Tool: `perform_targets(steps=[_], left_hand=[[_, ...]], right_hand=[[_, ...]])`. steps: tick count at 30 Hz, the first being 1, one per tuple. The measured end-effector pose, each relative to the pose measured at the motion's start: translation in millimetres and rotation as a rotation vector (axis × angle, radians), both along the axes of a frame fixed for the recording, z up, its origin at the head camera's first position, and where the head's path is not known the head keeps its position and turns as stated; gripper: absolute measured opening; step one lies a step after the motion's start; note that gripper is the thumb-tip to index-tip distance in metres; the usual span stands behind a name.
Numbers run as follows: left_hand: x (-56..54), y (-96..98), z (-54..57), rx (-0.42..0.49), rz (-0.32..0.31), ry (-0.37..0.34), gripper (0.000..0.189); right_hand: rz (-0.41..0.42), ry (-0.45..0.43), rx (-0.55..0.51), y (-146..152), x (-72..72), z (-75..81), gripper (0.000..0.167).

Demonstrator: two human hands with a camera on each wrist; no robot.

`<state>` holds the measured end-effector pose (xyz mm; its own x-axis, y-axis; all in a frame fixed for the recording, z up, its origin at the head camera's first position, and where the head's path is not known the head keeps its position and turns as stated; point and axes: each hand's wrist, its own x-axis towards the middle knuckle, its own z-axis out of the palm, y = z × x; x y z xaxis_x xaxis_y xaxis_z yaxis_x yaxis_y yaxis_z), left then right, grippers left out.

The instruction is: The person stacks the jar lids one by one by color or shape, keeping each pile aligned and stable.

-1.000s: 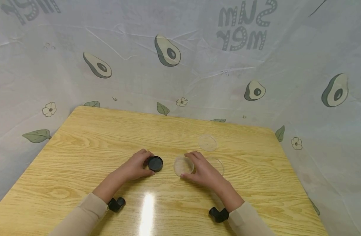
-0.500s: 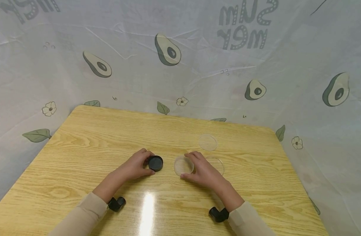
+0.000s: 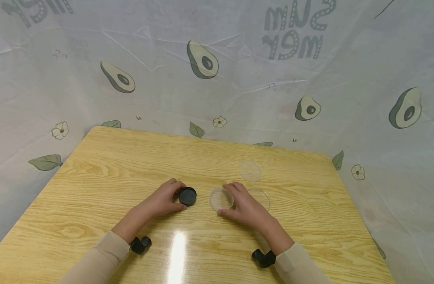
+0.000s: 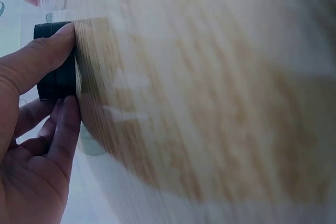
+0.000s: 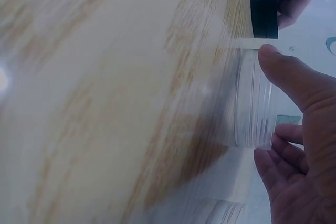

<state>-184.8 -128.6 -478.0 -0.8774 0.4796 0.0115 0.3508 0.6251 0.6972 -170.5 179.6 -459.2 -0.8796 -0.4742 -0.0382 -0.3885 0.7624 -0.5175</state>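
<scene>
Table (image 3: 114, 165): one black dish (image 3: 187, 197) (held), three clear pieces (image 3: 219, 199).

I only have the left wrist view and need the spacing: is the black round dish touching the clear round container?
Observer: No. In the head view, a strip of bare table shows between the black round dish and the clear round container.
Operator: Which way does the black round dish face?
Observer: Its hollow side faces up.
Operator: Anything farther back?
Observer: Yes, a clear disc lies beyond the right hand.
</scene>
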Motion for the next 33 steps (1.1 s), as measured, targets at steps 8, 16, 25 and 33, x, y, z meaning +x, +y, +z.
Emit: perform_targets(steps=[8, 16, 25, 33], left_hand=[[-0.7, -0.4, -1.2, 0.008, -0.002, 0.003, 0.051], [-0.6, 0.0, -0.7, 0.004, -0.009, 0.015, 0.050], [-1.3, 0.6, 0.1, -0.010, 0.000, -0.006, 0.051], [-1.1, 1.2, 0.0, -0.007, 0.008, -0.019, 0.051]], right_hand=[[-0.012, -0.017, -0.014, 1.1, 0.5, -0.3, 0.083], [-0.014, -0.025, -0.033, 1.0, 0.1, -0.3, 0.091], [-0.068, -0.034, -0.064, 13.7, 0.7, 4.6, 0.089], [-0.131, 0.036, -0.051, 45.7, -5.2, 0.8, 0.089]])
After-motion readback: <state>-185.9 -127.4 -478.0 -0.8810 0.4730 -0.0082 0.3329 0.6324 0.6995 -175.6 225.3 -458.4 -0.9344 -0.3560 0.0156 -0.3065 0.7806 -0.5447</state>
